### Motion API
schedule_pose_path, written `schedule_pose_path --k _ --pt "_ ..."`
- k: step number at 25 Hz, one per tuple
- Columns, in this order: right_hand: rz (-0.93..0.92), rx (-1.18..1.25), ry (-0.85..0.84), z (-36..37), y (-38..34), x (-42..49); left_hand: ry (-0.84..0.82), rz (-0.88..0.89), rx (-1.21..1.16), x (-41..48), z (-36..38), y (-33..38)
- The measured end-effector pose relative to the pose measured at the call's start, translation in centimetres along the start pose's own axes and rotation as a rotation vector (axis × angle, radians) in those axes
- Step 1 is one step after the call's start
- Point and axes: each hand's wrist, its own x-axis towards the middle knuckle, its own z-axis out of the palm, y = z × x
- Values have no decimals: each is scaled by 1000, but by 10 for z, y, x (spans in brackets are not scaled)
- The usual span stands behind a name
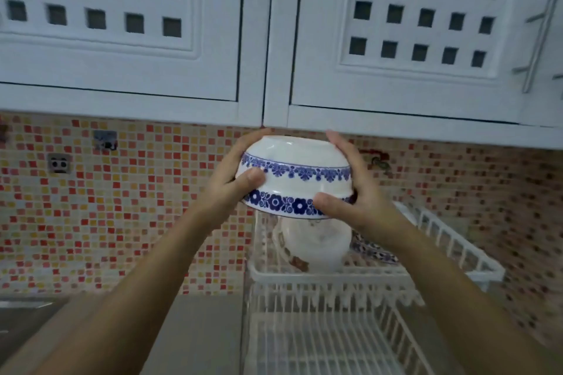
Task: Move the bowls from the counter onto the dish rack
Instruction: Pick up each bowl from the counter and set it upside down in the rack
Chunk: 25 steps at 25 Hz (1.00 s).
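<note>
A white bowl with two bands of blue flowers (295, 179) is held upside down in the air, above the upper tier of a white wire dish rack (457, 250). My left hand (231, 186) grips its left side and my right hand (353, 195) grips its right side. Directly below it a plain white bowl (316, 246) rests overturned in the upper tier. To that bowl's right lies another blue-patterned dish (374, 253), mostly hidden by my right forearm.
White wall cabinets (274, 39) hang just above the bowl; a metal handle (539, 36) is at the right. The mosaic tile wall (137, 207) carries a socket (59, 164). The rack's lower tier (320, 341) and a grey counter (195, 332) lie below.
</note>
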Motion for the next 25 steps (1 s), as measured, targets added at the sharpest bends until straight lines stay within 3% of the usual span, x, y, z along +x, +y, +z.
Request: schedule_pose_path --k 4,10,14,20,25 --pt "89 -154 -88 -108 17 -19 -76 98 70 38 90 4" --pt "222 -366 -144 -198 70 -35 -445 -32 573 98 159 -5" --pt "227 -495 -191 -214 106 -37 -622 -42 817 122 184 -22" --pt "164 -580 -248 -209 139 -41 -709 -139 963 126 202 -52" --pt "161 -641 -305 -206 157 -44 -703 -110 1088 117 212 -59"
